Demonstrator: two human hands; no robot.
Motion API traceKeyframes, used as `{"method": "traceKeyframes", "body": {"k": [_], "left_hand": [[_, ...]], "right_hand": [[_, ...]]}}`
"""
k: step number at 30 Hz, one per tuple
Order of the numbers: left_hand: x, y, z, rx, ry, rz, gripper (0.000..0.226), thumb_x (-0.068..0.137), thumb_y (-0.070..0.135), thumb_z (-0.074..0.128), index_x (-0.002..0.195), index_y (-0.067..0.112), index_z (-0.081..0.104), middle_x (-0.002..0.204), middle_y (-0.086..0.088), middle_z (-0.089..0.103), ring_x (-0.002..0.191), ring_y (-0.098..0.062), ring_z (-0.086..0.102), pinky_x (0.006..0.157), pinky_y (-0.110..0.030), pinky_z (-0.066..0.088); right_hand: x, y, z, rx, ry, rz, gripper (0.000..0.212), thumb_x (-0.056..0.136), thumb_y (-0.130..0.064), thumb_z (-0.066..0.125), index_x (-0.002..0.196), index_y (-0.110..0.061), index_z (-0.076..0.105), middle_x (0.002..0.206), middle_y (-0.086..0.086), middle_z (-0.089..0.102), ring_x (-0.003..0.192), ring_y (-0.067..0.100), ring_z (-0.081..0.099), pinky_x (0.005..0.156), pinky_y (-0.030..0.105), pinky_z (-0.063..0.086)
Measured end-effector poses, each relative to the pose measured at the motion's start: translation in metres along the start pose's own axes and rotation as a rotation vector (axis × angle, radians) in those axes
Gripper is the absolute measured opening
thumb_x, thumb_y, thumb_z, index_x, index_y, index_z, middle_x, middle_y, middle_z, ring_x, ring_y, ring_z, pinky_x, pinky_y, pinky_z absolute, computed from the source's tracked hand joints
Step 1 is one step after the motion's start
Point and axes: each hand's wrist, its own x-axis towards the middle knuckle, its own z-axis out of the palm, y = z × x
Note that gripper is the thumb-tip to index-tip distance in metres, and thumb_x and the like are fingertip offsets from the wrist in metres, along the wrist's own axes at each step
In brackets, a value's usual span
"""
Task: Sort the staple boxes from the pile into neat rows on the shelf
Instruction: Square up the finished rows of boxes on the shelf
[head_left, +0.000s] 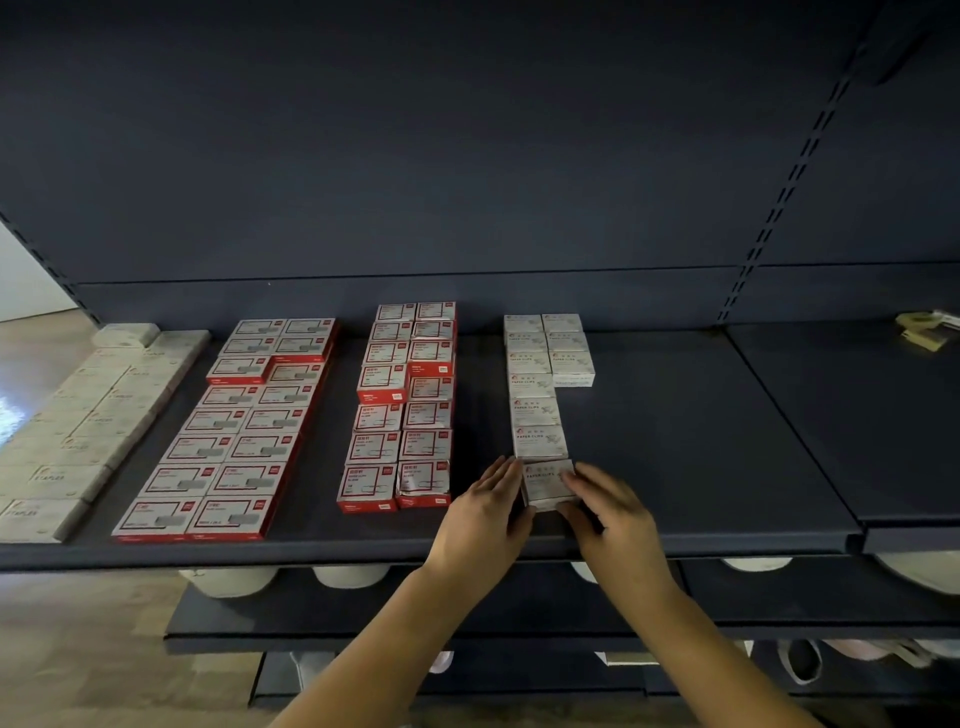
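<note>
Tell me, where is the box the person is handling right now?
The white box sits near the shelf's front edge, ending the white column, between the left hand and right hand.

Beige boxes (78, 415) cut off left; labels blurred.

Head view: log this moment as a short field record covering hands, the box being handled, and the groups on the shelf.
left hand: flat against the box's left side
right hand: fingers on the box's right side
white box: front of white column, slightly askew
white group: two columns, right one shorter
red groups: two double columns
shelf: bare at right
</note>
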Motion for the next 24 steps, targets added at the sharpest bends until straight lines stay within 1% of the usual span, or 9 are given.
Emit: {"method": "traceKeyframes", "body": {"k": [1,3,5,6,8,10,14,17,24], "left_hand": [[0.000,0.000,0.000,-0.017,0.009,-0.012,0.058,0.091,0.019,0.058,0.143,0.007,0.034,0.141,-0.008,0.047,0.128,-0.022,0.047,0.102,-0.023,0.038],[0.000,0.000,-0.001,-0.030,0.033,-0.018,0.058,0.090,0.017,0.058,0.143,0.009,0.035,0.137,-0.008,0.051,0.121,-0.024,0.053,0.096,-0.024,0.043],[0.000,-0.002,0.002,-0.015,0.066,0.053,0.051,0.086,0.014,0.058,0.135,0.003,0.047,0.130,-0.013,0.057,0.121,-0.029,0.054,0.096,-0.035,0.048],[0.000,-0.003,0.003,-0.014,0.078,0.072,0.049,0.083,0.014,0.058,0.130,0.001,0.052,0.127,-0.015,0.059,0.120,-0.030,0.054,0.097,-0.038,0.046],[0.000,-0.004,0.004,-0.016,0.089,0.065,0.048,0.081,0.015,0.057,0.127,0.000,0.055,0.126,-0.014,0.059,0.121,-0.030,0.053,0.099,-0.034,0.038],[0.003,-0.004,0.005,-0.019,0.103,0.046,0.048,0.081,0.017,0.057,0.126,0.000,0.056,0.125,-0.015,0.059,0.119,-0.029,0.055,0.098,-0.032,0.038],[0.007,-0.004,0.008,0.003,0.132,0.041,0.044,0.076,0.011,0.060,0.117,-0.004,0.061,0.117,-0.018,0.064,0.108,-0.033,0.061,0.088,-0.034,0.044],[0.007,-0.005,0.012,0.010,0.143,0.040,0.043,0.077,0.008,0.060,0.118,-0.004,0.061,0.117,-0.019,0.063,0.108,-0.034,0.061,0.089,-0.035,0.044],[0.005,-0.006,0.009,0.032,0.156,0.053,0.043,0.072,0.011,0.065,0.113,-0.003,0.064,0.111,-0.017,0.067,0.103,-0.030,0.064,0.084,-0.029,0.045]], "right_hand": [[-0.001,0.000,0.001,0.006,0.001,0.011,0.043,0.060,0.009,0.080,0.101,0.001,0.070,0.112,0.018,0.065,0.097,0.029,0.065,0.088,0.026,0.048],[-0.002,0.000,0.001,0.027,-0.001,0.034,0.042,0.062,0.010,0.079,0.103,0.001,0.069,0.118,0.023,0.061,0.102,0.031,0.063,0.096,0.023,0.038],[-0.003,0.000,0.002,0.048,-0.011,0.048,0.042,0.064,0.010,0.078,0.104,0.000,0.069,0.120,0.023,0.059,0.104,0.031,0.062,0.097,0.025,0.038],[-0.002,0.000,0.002,0.060,-0.018,0.051,0.043,0.064,0.011,0.077,0.104,0.000,0.068,0.120,0.023,0.059,0.104,0.032,0.063,0.095,0.026,0.040],[0.000,0.000,0.002,0.065,-0.023,0.043,0.044,0.063,0.013,0.077,0.104,0.002,0.068,0.118,0.023,0.061,0.101,0.034,0.064,0.092,0.028,0.042],[0.003,0.000,0.003,0.060,-0.022,0.020,0.046,0.061,0.016,0.077,0.104,0.004,0.068,0.114,0.023,0.063,0.099,0.035,0.064,0.093,0.026,0.042],[0.006,0.000,0.004,0.060,0.006,0.003,0.047,0.059,0.018,0.078,0.103,0.005,0.068,0.111,0.021,0.065,0.101,0.020,0.061,0.095,0.009,0.038],[0.006,-0.001,0.004,0.070,0.027,0.016,0.046,0.059,0.018,0.077,0.103,0.005,0.068,0.111,0.020,0.065,0.110,0.017,0.051,0.096,0.000,0.031],[0.004,0.002,0.006,0.073,0.040,0.017,0.045,0.058,0.015,0.079,0.101,0.004,0.069,0.109,0.019,0.066,0.110,0.016,0.052,0.096,0.001,0.031]]}}
